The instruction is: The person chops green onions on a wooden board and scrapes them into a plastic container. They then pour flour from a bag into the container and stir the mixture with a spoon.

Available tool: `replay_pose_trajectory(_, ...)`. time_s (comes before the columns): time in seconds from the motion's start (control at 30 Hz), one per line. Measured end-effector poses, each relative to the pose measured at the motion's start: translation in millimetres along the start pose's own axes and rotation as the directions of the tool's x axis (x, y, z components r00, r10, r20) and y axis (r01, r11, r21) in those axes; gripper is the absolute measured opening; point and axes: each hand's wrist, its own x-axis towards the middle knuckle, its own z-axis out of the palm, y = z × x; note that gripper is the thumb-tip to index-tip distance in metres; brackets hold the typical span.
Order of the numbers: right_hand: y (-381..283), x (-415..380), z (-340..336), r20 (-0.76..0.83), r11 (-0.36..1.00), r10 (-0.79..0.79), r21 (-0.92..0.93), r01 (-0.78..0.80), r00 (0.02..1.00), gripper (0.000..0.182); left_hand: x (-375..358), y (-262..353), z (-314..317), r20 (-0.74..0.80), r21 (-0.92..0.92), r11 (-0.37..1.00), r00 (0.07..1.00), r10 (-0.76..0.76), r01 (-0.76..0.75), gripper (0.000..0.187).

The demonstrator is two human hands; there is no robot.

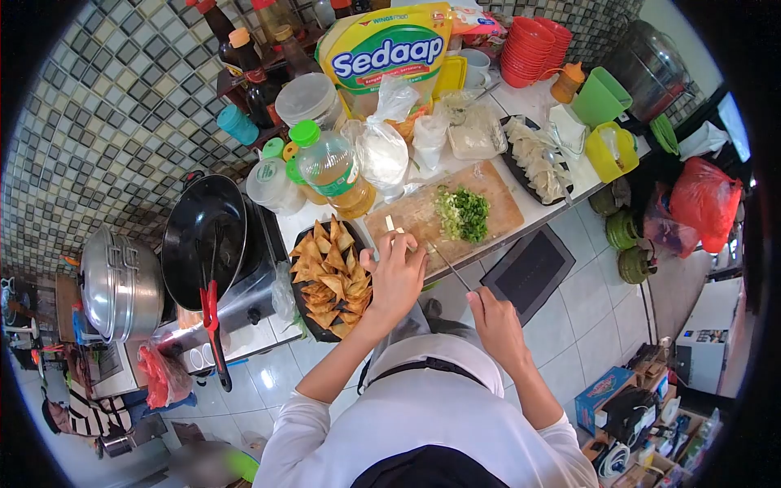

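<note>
On the wooden cutting board, my left hand has its fingers bent down and pressed together. A short pale stalk, which looks like spring onion, pokes out past the fingertips; most of it is hidden. My right hand is wrapped around the handle of a knife, whose blade slants over the board's front edge toward the left hand. Chopped spring onion, pale and green, lies heaped at the middle right of the board. Beside my left wrist stands a black plate of fried folded pastries.
An oil bottle, a bag of white powder and a plate of pale dumplings stand behind and beside the board. At left are a black wok with red-handled tongs and a steamer pot.
</note>
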Motion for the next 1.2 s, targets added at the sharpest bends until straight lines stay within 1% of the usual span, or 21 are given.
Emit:
replay_pose_trajectory(0.07,-1.0,0.7,2.2,0.01,0.999,0.038,-0.027,-0.038,0.999,0.029,-0.2,-0.5,-0.2,0.011,-0.008,1.0,1.0,-0.001,0.002,0.009)
replay_pose_trajectory(0.2,-2.6,7.7,5.1,0.012,0.998,0.041,-0.044,-0.041,0.999,0.03,-2.7,-1.9,1.9,0.041,0.005,1.0,0.999,0.011,-0.011,0.008)
replay_pose_trajectory(0.27,1.7,10.7,7.9,-0.029,0.999,-0.037,-0.024,0.036,0.999,0.031,-2.2,-1.4,0.7,0.033,-0.011,1.0,0.999,0.0,0.0,0.008)
replay_pose_trajectory(0.3,1.3,10.7,6.9,-0.03,0.999,-0.038,-0.023,0.037,0.999,0.031,-2.2,-1.3,0.3,0.033,-0.01,1.0,0.999,0.001,-0.001,0.008)
replay_pose_trajectory(0.5,2.8,4.1,1.2,-0.018,1.0,-0.023,0.018,0.024,1.0,0.032,-3.6,-0.4,1.4,0.012,-0.01,1.0,1.0,-0.006,0.007,0.009)
replay_pose_trajectory(0.57,0.6,2.3,-1.1,0.021,0.999,0.029,0.037,-0.03,0.999,0.029,-3.1,0.4,0.4,0.004,-0.01,1.0,1.0,-0.009,0.009,0.009)
replay_pose_trajectory(0.6,1.3,2.4,-0.6,0.022,0.999,0.029,0.036,-0.03,0.999,0.029,-3.2,0.1,0.7,0.003,-0.01,1.0,1.0,-0.01,0.01,0.009)
replay_pose_trajectory(0.67,4.3,3.5,2.2,0.006,1.0,-0.026,0.001,0.026,1.0,0.033,-3.8,-0.5,1.8,0.0,-0.009,1.0,1.0,-0.007,0.007,0.009)
replay_pose_trajectory(0.87,1.8,12.6,7.9,-0.02,0.997,-0.062,-0.051,0.061,0.998,0.032,-6.4,3.3,0.4,-0.011,0.01,1.0,1.0,0.002,-0.002,0.007)
replay_pose_trajectory(0.97,0.0,13.2,7.0,-0.037,0.998,-0.062,-0.026,0.061,0.997,0.031,-7.8,0.6,4.3,-0.023,-0.025,1.0,1.0,0.002,-0.002,0.007)
replay_pose_trajectory(1.1,5.9,10.0,9.1,-0.06,0.998,-0.065,-0.029,0.064,0.996,0.031,-7.4,2.8,0.9,-0.008,-0.009,1.0,1.0,-0.013,0.013,0.008)
replay_pose_trajectory(1.2,4.9,5.8,4.2,-0.055,0.998,-0.058,0.013,0.059,0.997,0.032,-9.0,1.1,3.1,-0.001,-0.023,1.0,1.0,-0.019,0.019,0.007)
